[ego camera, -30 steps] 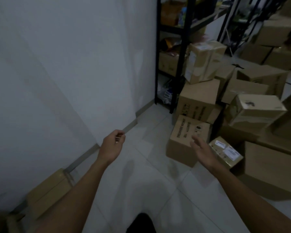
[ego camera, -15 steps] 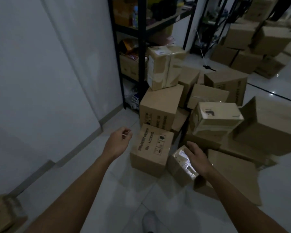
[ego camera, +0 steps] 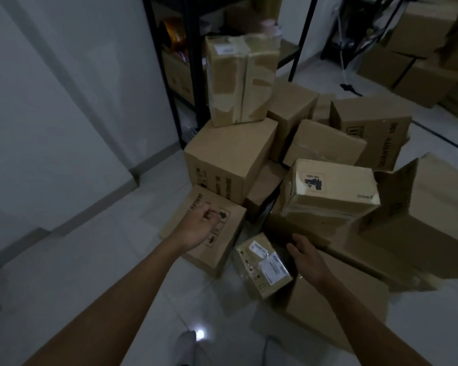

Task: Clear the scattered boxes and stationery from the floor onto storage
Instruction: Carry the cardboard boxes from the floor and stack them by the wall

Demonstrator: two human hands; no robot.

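Observation:
Several brown cardboard boxes lie heaped on the white tiled floor. My left hand (ego camera: 198,227) hovers with loosely curled fingers over a printed box (ego camera: 222,254) lying at the front of the heap; I see nothing in it. A small taped parcel with white labels (ego camera: 259,262) leans tilted just right of that box. My right hand (ego camera: 306,256) lies with straight fingers along the parcel's right side, above a large flat box (ego camera: 328,313).
A black metal shelf rack (ego camera: 193,75) stands behind the heap against the white wall (ego camera: 64,114). A tall taped box (ego camera: 238,80) tops a stacked box (ego camera: 230,159); a pale box with a sticker (ego camera: 333,191) sits right. More boxes (ego camera: 421,64) stand far right. My shoe (ego camera: 185,347) is below.
I have stepped closer to the heap, and both hands have moved forward. My left hand now hangs over the printed box, and my right hand has shifted to the parcel's right side.

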